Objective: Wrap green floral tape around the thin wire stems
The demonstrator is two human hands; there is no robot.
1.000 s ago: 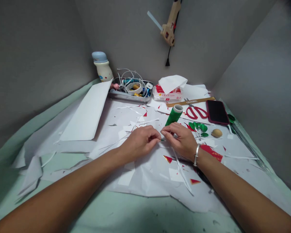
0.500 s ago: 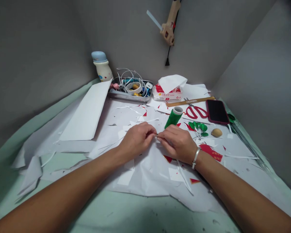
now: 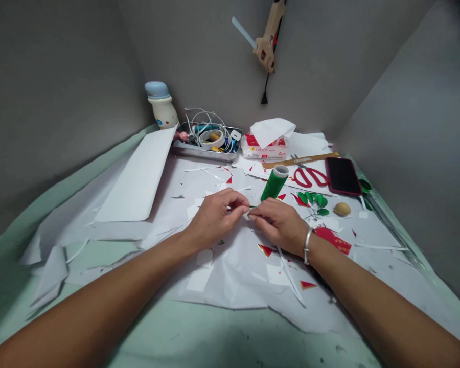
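My left hand (image 3: 219, 213) is closed in a pinch over the middle of the paper-covered table. Close beside it on the right, my right hand (image 3: 278, 222) has its fingers bent together in a pinch too. A thin bit of green shows between the two sets of fingertips, too small to name. Just behind my right hand a spool of green thread (image 3: 274, 185) stands tilted slightly to the right. Several glossy green leaf shapes on thin stems (image 3: 313, 200) lie right of the spool. A silver bracelet (image 3: 307, 246) circles my right wrist.
Red-handled scissors (image 3: 310, 176), a wooden ruler (image 3: 301, 160) and a phone (image 3: 343, 176) lie at the back right, near a tan round object (image 3: 342, 208). Behind are a tissue pack (image 3: 264, 145), a metal tray (image 3: 205, 152) and a bottle (image 3: 163, 110). A glue gun (image 3: 267, 46) hangs above.
My fingertips have shifted slightly and a bit of green now shows between them. The spool has moved a little away from me. Other things lie as before.
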